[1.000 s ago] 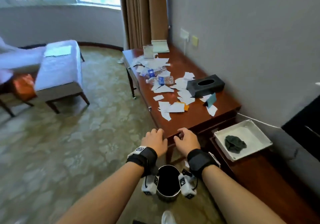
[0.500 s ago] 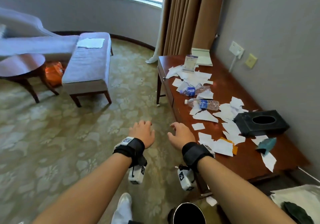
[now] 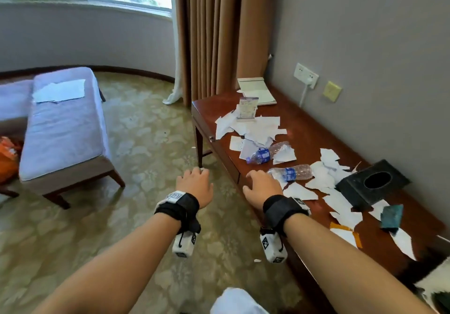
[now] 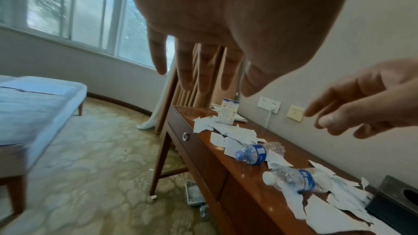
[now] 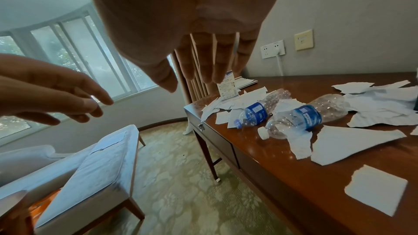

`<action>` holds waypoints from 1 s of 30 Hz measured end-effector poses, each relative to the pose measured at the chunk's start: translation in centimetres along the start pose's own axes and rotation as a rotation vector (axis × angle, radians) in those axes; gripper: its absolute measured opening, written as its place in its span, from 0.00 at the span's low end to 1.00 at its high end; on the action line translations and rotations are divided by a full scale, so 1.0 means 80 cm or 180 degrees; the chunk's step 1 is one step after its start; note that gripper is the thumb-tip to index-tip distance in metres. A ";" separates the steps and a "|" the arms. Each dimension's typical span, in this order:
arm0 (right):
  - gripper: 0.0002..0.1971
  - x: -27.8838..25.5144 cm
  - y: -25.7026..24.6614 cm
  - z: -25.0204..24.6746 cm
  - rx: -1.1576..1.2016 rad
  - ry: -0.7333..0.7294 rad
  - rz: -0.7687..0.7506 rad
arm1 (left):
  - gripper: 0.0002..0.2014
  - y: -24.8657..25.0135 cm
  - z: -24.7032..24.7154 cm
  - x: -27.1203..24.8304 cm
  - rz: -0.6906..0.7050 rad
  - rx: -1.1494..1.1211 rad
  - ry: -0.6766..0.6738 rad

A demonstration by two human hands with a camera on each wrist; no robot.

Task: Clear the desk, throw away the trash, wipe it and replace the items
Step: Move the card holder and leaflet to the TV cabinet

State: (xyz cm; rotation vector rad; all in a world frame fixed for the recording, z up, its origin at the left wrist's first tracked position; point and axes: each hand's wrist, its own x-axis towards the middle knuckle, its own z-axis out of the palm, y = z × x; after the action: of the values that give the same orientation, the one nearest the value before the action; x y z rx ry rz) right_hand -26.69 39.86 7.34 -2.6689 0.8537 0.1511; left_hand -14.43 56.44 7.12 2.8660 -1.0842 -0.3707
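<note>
Both arms have come forward along the table (image 3: pixel 309 124) since half a second ago, and the bin has dropped out of view. The right grip (image 3: pixel 261 187) now hangs over the table's front edge, just short of the white cap of the near bottle (image 3: pixel 291 173). The left grip (image 3: pixel 194 184) is beside it over the carpet. Each is open, fingers loosely spread, holding nothing.

The trash is all on the table. The near bottle and the far bottle (image 3: pixel 266 153) lie crumpled on their sides among torn paper (image 3: pixel 258 125). I judge the right grip is placed to take the near bottle first, with the left free for the other.

Both bottles wear blue labels. The far one shows a small ring emblem in the right wrist view, and its print is too small to read. A card stand (image 3: pixel 247 108) with a blue header stands upright in the paper, its text illegible. A black tissue box (image 3: pixel 372 184) sits near the wall.
</note>
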 end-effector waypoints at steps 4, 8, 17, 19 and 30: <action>0.19 0.080 0.001 -0.002 0.0027 -0.0015 0.0130 | 0.23 0.005 -0.009 0.095 0.0219 0.0011 -0.0041; 0.21 0.192 0.006 -0.010 0.0154 0.0066 0.0173 | 0.21 0.012 -0.029 0.203 0.0333 0.0078 -0.0006; 0.21 0.374 0.019 -0.041 0.0285 -0.0049 0.0378 | 0.22 0.030 -0.072 0.407 0.0535 0.0067 -0.0192; 0.21 0.401 0.033 -0.048 0.0367 -0.0035 0.0515 | 0.22 0.041 -0.075 0.451 0.0650 0.0056 -0.0253; 0.26 0.625 0.089 -0.064 0.0761 0.0201 0.1148 | 0.20 0.065 -0.094 0.796 0.1424 0.0259 -0.0405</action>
State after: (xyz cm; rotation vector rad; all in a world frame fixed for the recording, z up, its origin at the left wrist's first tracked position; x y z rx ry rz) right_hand 9.93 5.42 0.13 -2.2907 1.2819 0.0455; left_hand 30.20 10.35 2.15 2.5804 -1.7463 -0.4889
